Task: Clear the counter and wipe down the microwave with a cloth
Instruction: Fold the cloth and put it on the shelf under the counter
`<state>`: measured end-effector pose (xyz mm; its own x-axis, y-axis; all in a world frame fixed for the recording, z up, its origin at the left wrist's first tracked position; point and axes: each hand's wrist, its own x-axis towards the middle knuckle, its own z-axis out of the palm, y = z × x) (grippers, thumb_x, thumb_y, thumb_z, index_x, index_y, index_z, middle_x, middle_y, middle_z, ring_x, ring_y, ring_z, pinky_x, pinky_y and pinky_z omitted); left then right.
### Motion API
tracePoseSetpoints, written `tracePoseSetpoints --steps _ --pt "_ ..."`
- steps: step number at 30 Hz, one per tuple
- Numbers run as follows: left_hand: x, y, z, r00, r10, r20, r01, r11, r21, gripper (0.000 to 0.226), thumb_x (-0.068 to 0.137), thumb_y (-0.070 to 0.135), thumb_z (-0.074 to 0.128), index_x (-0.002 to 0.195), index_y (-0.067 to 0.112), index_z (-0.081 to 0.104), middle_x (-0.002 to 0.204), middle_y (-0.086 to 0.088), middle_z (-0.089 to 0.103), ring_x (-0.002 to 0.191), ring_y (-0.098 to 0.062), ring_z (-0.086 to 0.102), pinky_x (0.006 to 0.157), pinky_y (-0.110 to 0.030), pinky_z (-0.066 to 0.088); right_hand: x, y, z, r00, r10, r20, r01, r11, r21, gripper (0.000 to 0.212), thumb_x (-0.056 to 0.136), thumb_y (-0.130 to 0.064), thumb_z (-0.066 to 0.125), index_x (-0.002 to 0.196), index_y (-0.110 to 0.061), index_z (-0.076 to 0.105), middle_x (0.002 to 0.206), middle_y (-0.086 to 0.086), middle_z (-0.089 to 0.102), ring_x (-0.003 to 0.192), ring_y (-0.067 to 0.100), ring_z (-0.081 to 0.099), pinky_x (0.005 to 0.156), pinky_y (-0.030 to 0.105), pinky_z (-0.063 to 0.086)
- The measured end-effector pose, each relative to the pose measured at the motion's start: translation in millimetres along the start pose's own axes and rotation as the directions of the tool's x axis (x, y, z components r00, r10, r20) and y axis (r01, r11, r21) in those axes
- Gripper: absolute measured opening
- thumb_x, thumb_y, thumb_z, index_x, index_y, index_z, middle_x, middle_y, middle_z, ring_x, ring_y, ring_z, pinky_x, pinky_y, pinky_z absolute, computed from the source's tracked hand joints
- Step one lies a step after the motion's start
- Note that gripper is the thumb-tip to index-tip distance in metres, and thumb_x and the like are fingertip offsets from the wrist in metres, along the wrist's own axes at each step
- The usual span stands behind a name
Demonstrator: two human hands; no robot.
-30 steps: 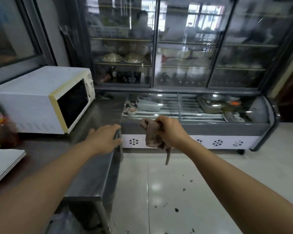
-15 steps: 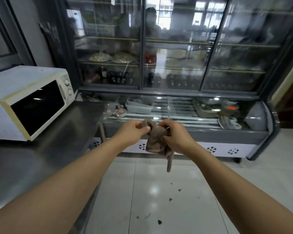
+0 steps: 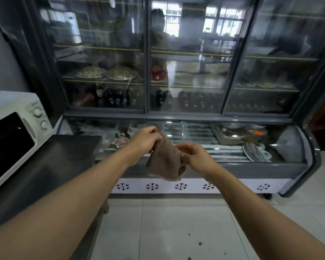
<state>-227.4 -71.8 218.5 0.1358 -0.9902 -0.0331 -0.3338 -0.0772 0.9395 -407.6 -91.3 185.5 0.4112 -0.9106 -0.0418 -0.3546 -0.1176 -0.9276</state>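
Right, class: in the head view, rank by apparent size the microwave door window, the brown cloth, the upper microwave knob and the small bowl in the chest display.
1. Microwave door window, partly cut off.
2. Brown cloth, nearer the camera.
3. Small bowl.
4. Upper microwave knob.

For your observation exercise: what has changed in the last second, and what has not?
The left hand left the counter edge and took hold of the cloth; both hands pulled it open from a bunch. The right hand kept its grip. The microwave stayed unwiped.
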Motion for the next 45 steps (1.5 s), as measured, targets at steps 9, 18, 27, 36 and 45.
tracePoseSetpoints --steps 9,18,27,36,45 --pt "87 7 -27 0.999 0.028 -0.036 -0.028 1.0 -0.005 0.029 0.096 0.015 0.037 0.07 0.023 0.046 0.066 0.002 0.046 0.061 -0.011 0.045 0.06 -0.028 0.03 108 -7 -6 0.974 0.171 0.146 -0.183 0.98 0.073 0.043 0.094 -0.008 0.045 0.137 -0.011 0.04 0.127 0.01 0.055 0.115 0.022 0.052 0.1 0.038 0.041" --pt "157 8 -36 0.979 -0.028 -0.2 -0.007 0.985 -0.17 0.031 0.094 0.015 0.037 0.071 0.027 0.053 0.065 0.01 0.055 0.063 -0.006 0.052 0.063 -0.026 0.036 206 1 -31 0.778 0.045 0.626 -0.384 0.823 0.418 0.043 0.095 -0.031 0.042 0.131 -0.008 0.051 0.121 0.016 0.055 0.113 0.031 0.05 0.104 0.046 0.038" --pt "177 -12 -31 0.694 -0.173 -0.699 0.41 0.893 0.186 0.026 0.1 0.023 0.033 0.109 0.005 0.049 0.107 -0.023 0.059 0.096 -0.036 0.057 0.079 -0.042 0.045 298 5 -32 0.922 0.053 0.385 -0.173 0.942 0.287 0.044 0.08 0.008 0.066 0.121 0.0 0.052 0.107 0.013 0.062 0.09 0.024 0.062 0.073 0.032 0.054" --pt "156 -42 -40 0.365 -0.413 -0.835 0.301 0.9 -0.314 0.035 0.089 0.027 0.062 0.117 0.012 0.047 0.104 -0.013 0.057 0.084 -0.022 0.057 0.067 -0.035 0.051 325 13 26 0.841 -0.156 0.518 -0.003 0.956 0.293 0.028 0.094 -0.002 0.051 0.107 -0.024 0.061 0.085 0.012 0.069 0.068 0.013 0.067 0.055 0.019 0.051" --pt "159 -112 -91 0.595 -0.487 -0.64 0.514 0.842 -0.163 0.049 0.068 -0.013 0.07 0.108 0.015 0.065 0.109 -0.005 0.061 0.094 -0.014 0.055 0.061 -0.007 0.042 373 12 101 0.684 -0.1 0.723 0.146 0.989 -0.001 0.045 0.067 0.011 0.075 0.106 -0.01 0.064 0.101 0.001 0.063 0.095 0.014 0.06 0.087 0.027 0.05"
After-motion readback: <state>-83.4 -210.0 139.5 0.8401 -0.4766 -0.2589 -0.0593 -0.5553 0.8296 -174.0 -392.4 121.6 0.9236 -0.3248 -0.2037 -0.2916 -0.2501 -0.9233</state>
